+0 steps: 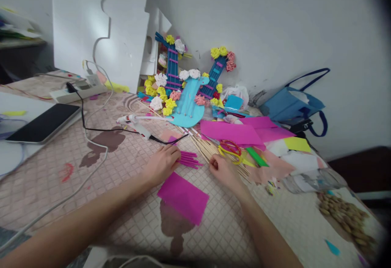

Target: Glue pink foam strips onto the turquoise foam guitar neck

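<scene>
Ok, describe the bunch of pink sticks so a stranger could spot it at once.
On the diamond-patterned tablecloth, find the person's left hand, just beyond a flat magenta paper. The pink sticks stick out at its fingertips, pointing right. Unlike the pale wooden sticks nearby, they are magenta, and unlike the paper, they are thin rods.

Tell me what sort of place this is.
Probably a craft table, perhaps in a home. What looks like a white glue gun, thin magenta rolls, apparently paper, and crinkled flowers on the decorations at the back all point to handmade crafts.
</scene>
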Tool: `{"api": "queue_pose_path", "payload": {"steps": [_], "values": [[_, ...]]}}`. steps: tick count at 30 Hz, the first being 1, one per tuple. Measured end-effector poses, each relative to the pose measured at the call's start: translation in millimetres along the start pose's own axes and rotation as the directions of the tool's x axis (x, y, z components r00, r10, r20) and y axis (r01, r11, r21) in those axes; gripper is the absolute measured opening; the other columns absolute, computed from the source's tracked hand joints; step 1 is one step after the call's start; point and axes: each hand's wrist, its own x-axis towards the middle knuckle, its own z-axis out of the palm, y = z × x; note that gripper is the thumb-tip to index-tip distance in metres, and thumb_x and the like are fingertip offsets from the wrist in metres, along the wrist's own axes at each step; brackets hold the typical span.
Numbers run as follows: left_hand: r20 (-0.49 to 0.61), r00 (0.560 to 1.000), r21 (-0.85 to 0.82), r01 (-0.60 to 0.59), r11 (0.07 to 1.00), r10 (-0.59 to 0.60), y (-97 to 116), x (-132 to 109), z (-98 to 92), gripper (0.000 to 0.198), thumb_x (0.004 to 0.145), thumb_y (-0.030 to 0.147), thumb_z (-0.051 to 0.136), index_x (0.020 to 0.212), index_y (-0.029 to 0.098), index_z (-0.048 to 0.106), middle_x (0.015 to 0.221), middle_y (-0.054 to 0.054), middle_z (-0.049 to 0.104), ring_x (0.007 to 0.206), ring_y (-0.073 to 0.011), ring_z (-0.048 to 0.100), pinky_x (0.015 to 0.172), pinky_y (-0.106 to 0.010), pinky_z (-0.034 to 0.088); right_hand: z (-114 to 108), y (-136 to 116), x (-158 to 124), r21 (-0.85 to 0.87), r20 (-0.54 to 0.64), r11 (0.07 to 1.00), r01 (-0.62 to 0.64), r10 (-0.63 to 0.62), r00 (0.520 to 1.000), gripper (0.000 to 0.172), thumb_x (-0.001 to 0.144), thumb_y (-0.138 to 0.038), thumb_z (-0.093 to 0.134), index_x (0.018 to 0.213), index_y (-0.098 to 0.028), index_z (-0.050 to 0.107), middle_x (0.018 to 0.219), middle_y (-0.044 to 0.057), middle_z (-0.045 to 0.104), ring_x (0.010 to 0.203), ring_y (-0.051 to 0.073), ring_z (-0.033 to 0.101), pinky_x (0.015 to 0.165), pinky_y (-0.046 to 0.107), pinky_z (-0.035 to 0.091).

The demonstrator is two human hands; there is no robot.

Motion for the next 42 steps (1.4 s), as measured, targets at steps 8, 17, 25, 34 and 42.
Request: {"api": "queue_pose_path", "payload": {"steps": [8,17,25,34,42], "values": [[0.004,1.000,-0.037,0.019,0.999,-0.019,8.1,-0.5,-2.3,0.003,0.084,0.016,0.057,0.082,0.016,0.055,0.099,-0.006,0.060,0.097,-0.0223,0.055,0.086,-0.038,0.044,-1.3,1.3,0.5,0.031,-0.053,0.999,0.022,-0.020,0.998,0.007,0.079,-0.017,0.051,0.073,-0.019,0.054,0.067,0.000,0.062,0.064,0.015,0.056,0.057,0.024,0.033],[-0.025,0.999,-0.116,-0.034,0.993,0.032,3.9,-2.8,1.4,0.009,0.079,0.014,0.062,0.085,0.017,0.056,0.101,-0.007,0.060,0.099,-0.0235,0.054,0.088,-0.040,0.044,-31.0,39.8,1.0,0.076,-0.184,0.996,-0.046,0.059,0.981,0.015,0.082,-0.023,0.046,0.081,-0.019,0.060,0.077,0.005,0.067,0.068,0.018,0.060,0.061,0.028,0.040],[-0.091,0.994,-0.190,-0.083,0.978,0.067,3.7,-1.5,-0.8,0.009,0.090,0.018,0.050,0.090,0.017,0.058,0.099,-0.006,0.061,0.096,-0.0203,0.054,0.088,-0.037,0.043,-45.1,55.0,-10.5,0.090,-0.181,0.994,-0.055,0.070,0.981,0.016,0.082,-0.028,0.048,0.075,-0.019,0.060,0.071,0.003,0.066,0.066,0.018,0.059,0.061,0.028,0.040],[-0.143,0.988,-0.182,-0.086,0.980,0.061,2.1,-2.0,-7.0,0.019,0.092,0.019,0.045,0.093,0.016,0.063,0.089,-0.007,0.065,0.085,-0.0193,0.059,0.079,-0.033,0.047,-60.9,77.0,-21.0,0.143,-0.240,0.982,-0.127,0.159,0.958,0.018,0.082,-0.029,0.047,0.081,-0.019,0.062,0.072,0.004,0.067,0.064,0.018,0.060,0.057,0.028,0.041],[-0.078,0.996,-0.173,-0.054,0.983,0.041,5.7,-3.1,-7.0,0.021,0.091,0.025,0.045,0.087,0.017,0.064,0.076,-0.004,0.065,0.070,-0.0162,0.060,0.064,-0.027,0.046,-37.3,78.9,-10.5,0.086,-0.259,0.993,-0.077,0.097,0.961,0.015,0.081,-0.028,0.050,0.077,-0.019,0.061,0.071,0.003,0.065,0.067,0.018,0.060,0.061,0.027,0.042]]}}
